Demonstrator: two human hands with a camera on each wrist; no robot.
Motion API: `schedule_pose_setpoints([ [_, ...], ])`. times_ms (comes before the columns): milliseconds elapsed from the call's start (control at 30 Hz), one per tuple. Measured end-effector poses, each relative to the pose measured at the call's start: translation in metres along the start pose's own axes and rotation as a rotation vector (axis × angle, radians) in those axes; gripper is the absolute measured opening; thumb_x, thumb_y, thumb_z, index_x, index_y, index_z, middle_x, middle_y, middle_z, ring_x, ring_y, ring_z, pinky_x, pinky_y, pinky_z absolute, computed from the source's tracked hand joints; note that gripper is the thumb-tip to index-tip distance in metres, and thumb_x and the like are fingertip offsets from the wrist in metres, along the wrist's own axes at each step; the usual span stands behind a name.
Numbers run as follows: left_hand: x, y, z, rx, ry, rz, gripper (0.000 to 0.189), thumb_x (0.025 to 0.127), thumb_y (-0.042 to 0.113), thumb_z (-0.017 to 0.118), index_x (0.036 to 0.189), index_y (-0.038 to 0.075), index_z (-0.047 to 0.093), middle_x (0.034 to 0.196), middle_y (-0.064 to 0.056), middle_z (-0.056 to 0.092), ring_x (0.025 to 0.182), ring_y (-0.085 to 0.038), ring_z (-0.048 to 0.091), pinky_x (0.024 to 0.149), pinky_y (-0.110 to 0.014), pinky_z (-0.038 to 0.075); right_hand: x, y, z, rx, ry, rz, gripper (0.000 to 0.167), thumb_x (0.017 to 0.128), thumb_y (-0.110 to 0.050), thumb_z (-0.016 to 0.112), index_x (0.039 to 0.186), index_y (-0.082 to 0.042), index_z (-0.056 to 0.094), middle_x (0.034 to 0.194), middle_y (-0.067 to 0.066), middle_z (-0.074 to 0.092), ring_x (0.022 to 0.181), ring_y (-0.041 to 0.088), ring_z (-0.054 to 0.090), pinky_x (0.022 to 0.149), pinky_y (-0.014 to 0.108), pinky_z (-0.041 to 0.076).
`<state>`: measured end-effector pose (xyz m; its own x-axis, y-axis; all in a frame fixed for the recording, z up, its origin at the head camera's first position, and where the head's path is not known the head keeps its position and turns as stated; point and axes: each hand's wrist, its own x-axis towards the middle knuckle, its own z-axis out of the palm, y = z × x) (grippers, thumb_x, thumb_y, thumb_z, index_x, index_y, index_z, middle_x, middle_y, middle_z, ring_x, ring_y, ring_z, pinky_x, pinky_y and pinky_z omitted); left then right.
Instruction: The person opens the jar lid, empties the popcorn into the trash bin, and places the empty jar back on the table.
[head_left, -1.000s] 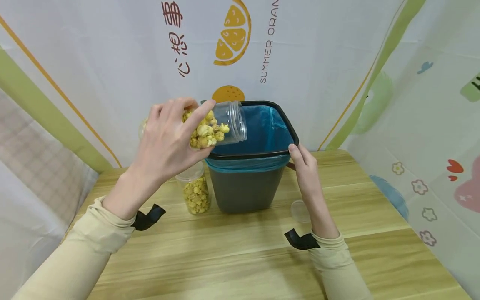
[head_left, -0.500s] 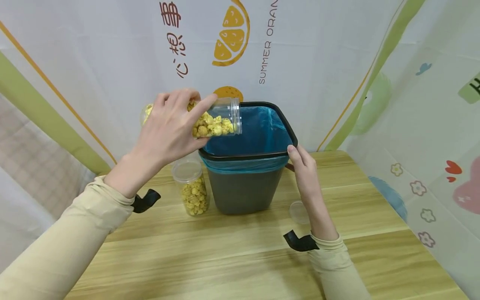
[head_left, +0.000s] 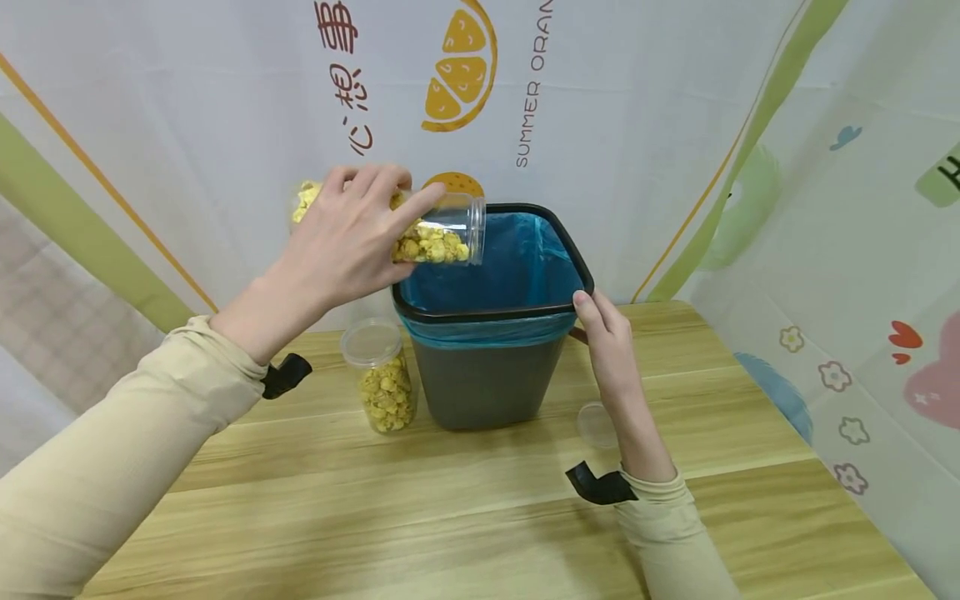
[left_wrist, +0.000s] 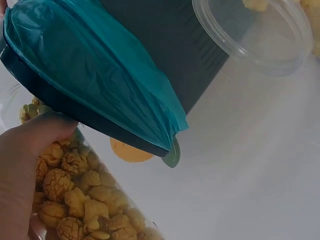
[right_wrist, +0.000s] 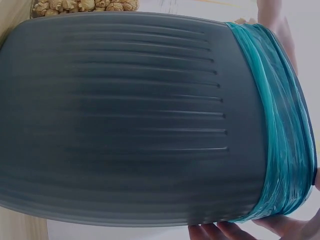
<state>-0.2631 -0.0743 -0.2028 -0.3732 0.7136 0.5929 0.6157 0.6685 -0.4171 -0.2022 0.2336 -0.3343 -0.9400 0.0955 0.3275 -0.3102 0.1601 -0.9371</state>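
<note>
My left hand (head_left: pixel 348 233) grips a clear jar (head_left: pixel 438 243) of yellow popcorn, lying on its side above the left rim of a grey bin (head_left: pixel 487 383). The jar's uncapped mouth points right, tipped slightly down, with popcorn close to it. In the left wrist view, the thumb (left_wrist: pixel 47 131) presses along the jar wall. Blue liner (head_left: pixel 491 329) folds out under the bin's black rim. My right hand (head_left: pixel 609 342) holds the rim's front right corner, thumb on top; in the right wrist view its fingers (right_wrist: pixel 215 232) lie against the bin's side.
A second popcorn jar (head_left: pixel 387 392) stands upright left of the bin, with its lid (head_left: pixel 372 342) on. A loose clear lid (head_left: pixel 597 425) lies on the wooden table (head_left: pixel 420 517) beside my right wrist. Printed cloth (head_left: pixel 622 125) hangs behind the table.
My left hand has risen, lifting the jar's base end above its mouth. Popcorn has slid toward the mouth. The standing jar shows more fully. My right hand keeps its hold on the bin.
</note>
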Motion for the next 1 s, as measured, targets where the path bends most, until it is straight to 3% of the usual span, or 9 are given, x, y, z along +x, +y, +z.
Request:
schedule_pose_setpoints([
  [233,0.006,-0.004,0.0,0.018,-0.049,0.036,0.092,0.07,0.035,0.095,0.145,0.017,0.045,0.123,-0.02,0.056,0.11,-0.043,0.055,0.093,-0.058,0.047,0.0,0.0,0.0,0.001,-0.004,-0.003,0.052,0.108,-0.046,0.043,0.155,-0.025,0.048,0.155,0.002,0.054,0.138,0.021,0.053,0.114,0.056,0.046],
  [567,0.014,-0.006,0.002,0.052,-0.078,0.084,0.087,0.072,0.031,0.093,0.143,0.015,0.045,0.122,-0.02,0.054,0.107,-0.041,0.055,0.095,-0.057,0.047,0.001,0.0,0.0,0.001,-0.001,-0.004,0.051,0.108,-0.046,0.044,0.153,-0.023,0.051,0.152,0.003,0.056,0.134,0.021,0.055,0.112,0.055,0.047],
  [1000,0.019,-0.006,0.005,0.065,-0.028,0.135,0.069,0.076,0.014,0.085,0.134,0.013,0.048,0.117,-0.02,0.056,0.103,-0.042,0.056,0.094,-0.057,0.047,0.0,-0.001,0.0,0.005,-0.009,-0.005,0.053,0.107,-0.048,0.044,0.155,-0.025,0.047,0.156,0.001,0.053,0.138,0.021,0.052,0.112,0.055,0.047],
])
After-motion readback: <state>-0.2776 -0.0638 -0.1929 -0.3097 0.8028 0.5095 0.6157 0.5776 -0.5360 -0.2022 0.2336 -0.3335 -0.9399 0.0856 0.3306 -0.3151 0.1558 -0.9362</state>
